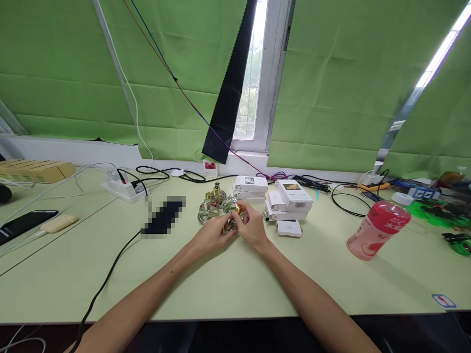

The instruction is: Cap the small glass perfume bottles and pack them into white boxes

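Both of my hands are closed around a small glass perfume bottle (231, 225) with a gold cap (239, 209). My left hand (216, 231) grips the bottle's body from the left, and its glass is mostly hidden by fingers. From the right, my right hand (252, 227) has its fingers at the gold cap. Several other perfume bottles stand just behind and left of my hands, among them a clear round one (208, 213) and one with a dark gold cap (217, 192).
Stacked white boxes (288, 211) stand right of my hands, with more white boxes (250, 189) behind. A pink drink bottle (379, 229) is farther right. At left lie a blurred-out dark object (164, 217) with a black cable, a power strip (127, 190) and a phone (25, 224).
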`<state>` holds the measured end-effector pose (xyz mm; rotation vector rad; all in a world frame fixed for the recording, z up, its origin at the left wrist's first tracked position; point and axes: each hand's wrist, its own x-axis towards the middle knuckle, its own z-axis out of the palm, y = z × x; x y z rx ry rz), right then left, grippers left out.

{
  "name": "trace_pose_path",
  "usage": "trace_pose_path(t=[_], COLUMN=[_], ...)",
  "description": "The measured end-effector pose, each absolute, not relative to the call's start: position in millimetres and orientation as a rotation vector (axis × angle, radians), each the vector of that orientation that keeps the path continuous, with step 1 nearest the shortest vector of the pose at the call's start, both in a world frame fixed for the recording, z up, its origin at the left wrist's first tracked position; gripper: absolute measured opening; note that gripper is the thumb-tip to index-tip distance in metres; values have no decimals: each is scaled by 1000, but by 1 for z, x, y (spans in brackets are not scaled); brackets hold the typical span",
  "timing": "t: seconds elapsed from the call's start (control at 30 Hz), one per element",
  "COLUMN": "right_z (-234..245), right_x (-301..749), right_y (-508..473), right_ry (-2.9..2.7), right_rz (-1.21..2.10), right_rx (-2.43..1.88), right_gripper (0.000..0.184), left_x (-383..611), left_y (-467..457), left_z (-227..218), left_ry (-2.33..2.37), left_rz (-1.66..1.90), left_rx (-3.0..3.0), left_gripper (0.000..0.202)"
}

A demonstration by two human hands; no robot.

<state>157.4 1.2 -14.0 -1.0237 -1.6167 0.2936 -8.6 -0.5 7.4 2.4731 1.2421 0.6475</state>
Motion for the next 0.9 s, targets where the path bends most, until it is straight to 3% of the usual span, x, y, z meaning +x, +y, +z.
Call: trace_pose_path(t=[0.57,0.8,0.9], right_z=[-18,-17,-16], right_x=[155,156,157], right_y=[8,5,3], right_ry=[-1529,-1566,-1607], right_rz=[351,317,313], right_rx=[-1017,-1019,-1013], right_gripper=[20,21,30], left_x=[-11,-10,-10], left_y=[3,1,0], left_z=[3,6,8], left_ry=[1234,1227,1232], left_rz=[714,690,698], left_rx=[2440,2456,2449], left_gripper=[25,26,25])
